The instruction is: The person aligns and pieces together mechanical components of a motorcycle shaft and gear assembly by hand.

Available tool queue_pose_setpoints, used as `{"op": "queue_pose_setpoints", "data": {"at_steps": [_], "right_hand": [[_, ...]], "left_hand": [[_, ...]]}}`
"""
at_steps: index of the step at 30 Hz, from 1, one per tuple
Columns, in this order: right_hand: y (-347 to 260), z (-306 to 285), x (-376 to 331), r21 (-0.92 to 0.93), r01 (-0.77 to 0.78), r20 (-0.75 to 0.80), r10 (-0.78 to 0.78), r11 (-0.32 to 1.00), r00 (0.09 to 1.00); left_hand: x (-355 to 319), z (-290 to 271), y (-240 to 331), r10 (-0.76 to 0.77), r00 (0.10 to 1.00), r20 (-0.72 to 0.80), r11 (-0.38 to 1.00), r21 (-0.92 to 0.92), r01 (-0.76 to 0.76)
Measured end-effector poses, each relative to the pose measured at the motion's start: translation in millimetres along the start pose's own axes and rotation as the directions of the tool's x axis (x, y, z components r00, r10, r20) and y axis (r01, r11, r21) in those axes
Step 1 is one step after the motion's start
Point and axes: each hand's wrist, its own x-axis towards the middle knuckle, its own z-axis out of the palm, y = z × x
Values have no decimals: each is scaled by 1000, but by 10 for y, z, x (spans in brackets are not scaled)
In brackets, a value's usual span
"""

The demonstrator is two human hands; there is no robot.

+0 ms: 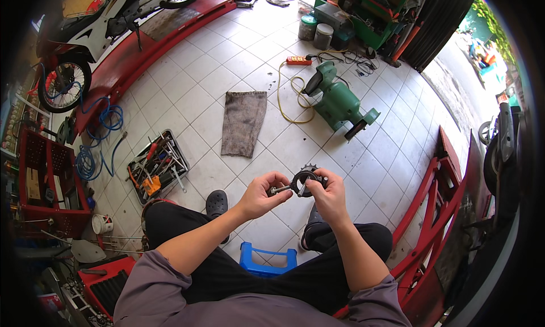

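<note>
I sit on a low blue stool [267, 260] over a white tiled floor. My right hand [326, 193] grips a dark toothed sprocket [307, 178] by its rim, held in front of me above my knees. My left hand [262, 194] pinches a small metal bolt [279, 189] whose tip points into the sprocket's middle. Both hands nearly touch at the sprocket. Part of the sprocket is hidden behind my right fingers.
A green bench grinder [336, 101] with a yellow cord stands ahead, a grey rag [243, 122] to its left. An open tray of hand tools [157, 167] lies at the left. A motorbike [91, 31] sits on a red ramp; red frames [437, 213] stand at right.
</note>
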Motion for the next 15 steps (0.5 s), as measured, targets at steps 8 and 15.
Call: {"op": "queue_pose_setpoints", "data": {"at_steps": [8,15], "right_hand": [[-28,6,-6,-8,-10,6,10,1000,1000],[34,-8,11,-22,-4,-2,4,1000,1000]], "left_hand": [[23,-13,-46,65,998,-23,998,-11,-65],[-2,-16,-22,58,998,-33,998,29,-57]]}}
